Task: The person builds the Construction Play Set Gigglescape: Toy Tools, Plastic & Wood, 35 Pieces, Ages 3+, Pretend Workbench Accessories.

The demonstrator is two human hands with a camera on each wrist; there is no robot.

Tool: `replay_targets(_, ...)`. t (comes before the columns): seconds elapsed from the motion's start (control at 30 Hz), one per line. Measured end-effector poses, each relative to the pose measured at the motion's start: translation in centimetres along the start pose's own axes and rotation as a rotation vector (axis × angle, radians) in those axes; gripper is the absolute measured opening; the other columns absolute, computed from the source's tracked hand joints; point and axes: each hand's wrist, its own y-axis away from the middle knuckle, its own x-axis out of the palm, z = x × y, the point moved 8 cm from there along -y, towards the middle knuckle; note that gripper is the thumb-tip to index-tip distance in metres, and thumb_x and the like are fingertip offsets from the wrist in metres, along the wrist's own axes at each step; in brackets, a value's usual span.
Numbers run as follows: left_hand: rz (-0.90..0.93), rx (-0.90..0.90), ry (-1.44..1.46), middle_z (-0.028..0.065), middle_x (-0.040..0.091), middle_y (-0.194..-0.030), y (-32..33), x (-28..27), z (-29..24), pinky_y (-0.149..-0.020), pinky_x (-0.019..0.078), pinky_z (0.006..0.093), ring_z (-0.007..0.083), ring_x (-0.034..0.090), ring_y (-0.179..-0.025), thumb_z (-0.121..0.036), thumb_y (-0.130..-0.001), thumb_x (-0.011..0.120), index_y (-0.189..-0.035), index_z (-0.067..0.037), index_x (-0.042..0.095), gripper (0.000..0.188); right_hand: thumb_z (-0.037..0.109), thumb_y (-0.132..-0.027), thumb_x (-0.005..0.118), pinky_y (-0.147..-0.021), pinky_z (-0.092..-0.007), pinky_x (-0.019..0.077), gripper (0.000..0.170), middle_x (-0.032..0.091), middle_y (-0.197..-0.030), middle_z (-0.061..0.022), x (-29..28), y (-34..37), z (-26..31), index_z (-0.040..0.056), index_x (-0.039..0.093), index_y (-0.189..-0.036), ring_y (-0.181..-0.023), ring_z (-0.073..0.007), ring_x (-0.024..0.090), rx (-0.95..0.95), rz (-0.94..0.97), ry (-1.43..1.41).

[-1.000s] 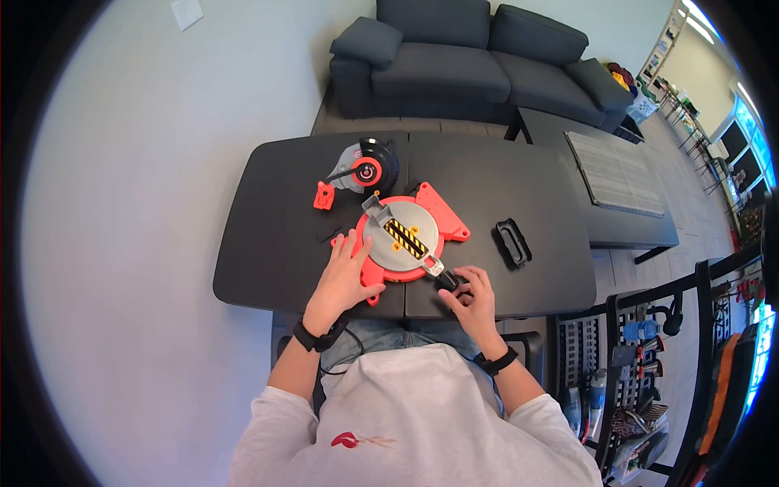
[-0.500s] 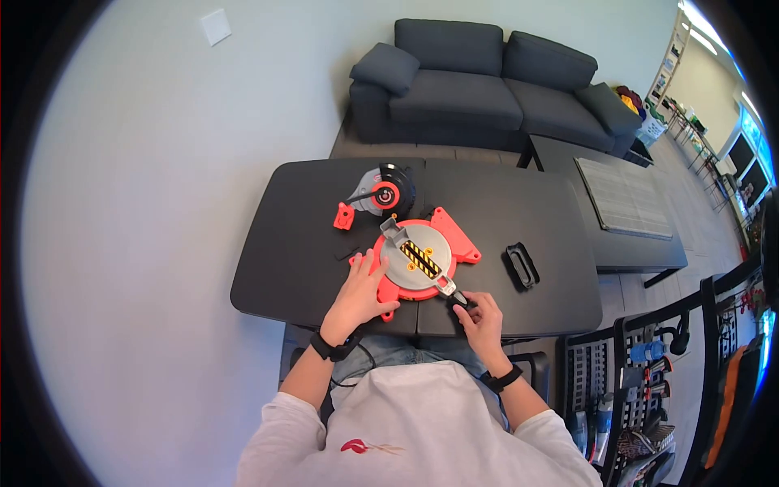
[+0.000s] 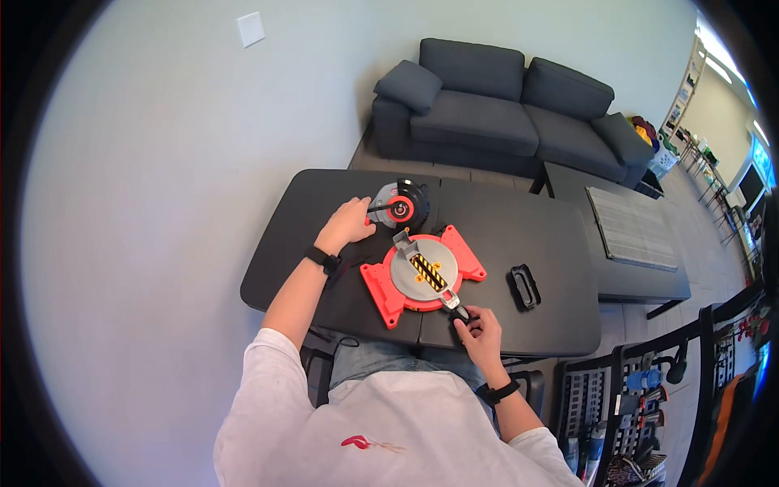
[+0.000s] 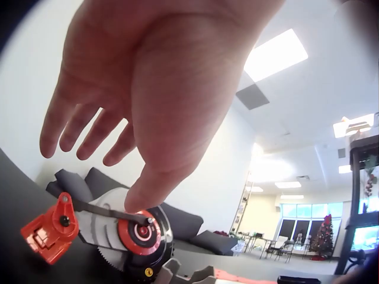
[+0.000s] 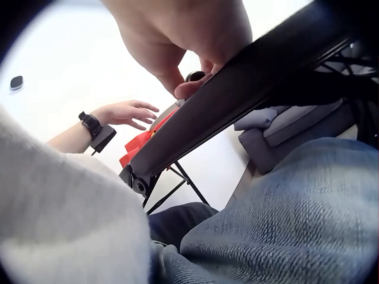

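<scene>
A black tray-like piece (image 3: 525, 288) lies near the right edge of the black worktop (image 3: 519, 235), well apart from both hands. Past the far edge stand a dark grey sofa (image 3: 473, 122) and, off the far right corner, a low table bearing a grey mat (image 3: 633, 227). A dark rack (image 3: 586, 406) stands off the near right corner. A raised grey bracket (image 3: 403, 241) on the far end of the red base (image 3: 383, 297) stands between its round grey plate (image 3: 410, 284) and the toy saw head (image 3: 406, 203), which sits left of the seam by the far edge.

The base lies across the seam, mid-worktop, one wing toward the near edge, the other toward the far right. Its striped slot runs long from far left to near right, in line with the black knob (image 3: 461, 313), which points to the near edge. The saw head's lever runs left from its hub to a red end piece (image 4: 53, 231).

The right hand (image 3: 484, 334) grips the knob between thumb and fingers. The left hand (image 3: 347, 221) reaches over the lever and end piece, fingers extended and spread; whether its thumb touches the lever I cannot tell.
</scene>
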Motion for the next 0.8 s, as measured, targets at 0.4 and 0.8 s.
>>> replay_targets(0.4,-0.159,-0.123,-0.184,0.0282,0.076,-0.11,-3.6,4.5,1.5,-0.091,0.0632,0.0529,0.0476,0.075,-0.105,-0.005,-0.089,0.074,-0.108,0.003,0.07,0.022,0.009,-0.092,0.087,-0.062,-0.0259,0.0558,0.037,0.067,-0.109,-0.0114,0.0,0.1,-0.1,-0.0015,0.071,-0.124,-0.074,-0.0132,0.068,-0.017,0.002,0.002)
replay_targets(0.8,-0.338,-0.003,0.399,0.0221,0.079,-0.107,-3.8,-0.2,0.7,-0.088,0.0606,0.0476,0.0378,0.077,-0.102,-0.012,-0.085,0.086,-0.111,0.0,0.073,0.031,0.008,-0.091,0.086,-0.062,-0.0256,0.0555,0.037,0.067,-0.108,-0.01,0.0,0.1,-0.4,-0.0013,0.07,-0.124,-0.075,-0.0122,0.066,0.0,0.017,-0.026)
